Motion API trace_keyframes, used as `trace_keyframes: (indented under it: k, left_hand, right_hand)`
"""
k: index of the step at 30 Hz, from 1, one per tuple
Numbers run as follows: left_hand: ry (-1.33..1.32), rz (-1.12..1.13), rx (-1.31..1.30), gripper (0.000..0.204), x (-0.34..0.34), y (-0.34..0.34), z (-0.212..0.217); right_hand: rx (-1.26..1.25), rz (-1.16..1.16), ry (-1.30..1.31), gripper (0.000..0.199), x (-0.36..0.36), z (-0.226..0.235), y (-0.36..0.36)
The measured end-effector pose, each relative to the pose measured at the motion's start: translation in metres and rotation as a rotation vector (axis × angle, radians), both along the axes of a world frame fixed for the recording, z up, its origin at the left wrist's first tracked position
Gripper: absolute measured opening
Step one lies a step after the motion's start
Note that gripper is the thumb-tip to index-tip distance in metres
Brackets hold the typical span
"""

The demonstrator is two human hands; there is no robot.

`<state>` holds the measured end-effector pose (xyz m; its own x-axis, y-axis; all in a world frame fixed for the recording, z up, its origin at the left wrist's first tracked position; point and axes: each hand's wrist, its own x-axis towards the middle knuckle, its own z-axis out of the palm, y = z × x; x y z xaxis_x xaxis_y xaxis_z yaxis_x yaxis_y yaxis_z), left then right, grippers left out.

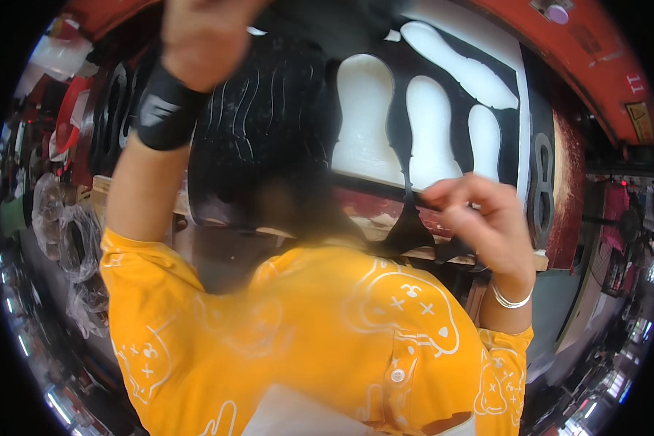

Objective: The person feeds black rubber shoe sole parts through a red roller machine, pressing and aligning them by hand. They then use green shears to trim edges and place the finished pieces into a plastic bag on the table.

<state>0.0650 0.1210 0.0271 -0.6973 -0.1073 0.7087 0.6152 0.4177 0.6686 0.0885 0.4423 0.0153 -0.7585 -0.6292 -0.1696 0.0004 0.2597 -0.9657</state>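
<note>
My left hand point(205, 35), with a black wristband point(166, 109) below it, is raised at the top edge and closed on the upper part of a black rubber sheet point(269, 123) with wavy grooves. The sheet hangs down in front of my yellow shirt point(305, 334). At the right, my right hand point(479, 218) pinches a thin black strip of the same sheet, where sole-shaped holes are cut out. Through those holes shows a white cutting board point(367, 109). A silver bangle point(511, 299) sits on my right wrist.
A red machine frame point(596, 51) arches over the board at the top right. Black sole-shaped pieces point(112, 109) stand stacked at the left. Below them lie clear plastic bags point(65, 240). A black cut-out scrap point(541, 182) hangs by the board's right edge.
</note>
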Motion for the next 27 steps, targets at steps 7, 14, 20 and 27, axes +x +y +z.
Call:
trace_keyframes:
  k: [7, 14, 20, 27]
  left_hand:
    - [-0.108, -0.54, -0.878, 0.059, 0.067, -0.041, -0.028]
    - [-0.285, -0.447, -0.677, 0.059, 0.08, -0.03, -0.082]
    - [-0.121, -0.152, 0.061, 0.029, 0.064, -0.097, -0.01]
    - [-0.35, -0.356, -0.896, 0.053, 0.14, -0.113, -0.05]
  right_hand:
    - [-0.058, 0.607, -0.529, 0.027, -0.003, -0.089, -0.09]
    - [-0.355, 0.484, -0.741, 0.022, -0.009, -0.083, -0.099]
    - [0.382, 0.529, 0.214, 0.02, -0.008, 0.003, -0.117]
    - [0.011, 0.791, -0.62, 0.028, 0.005, -0.09, -0.192]
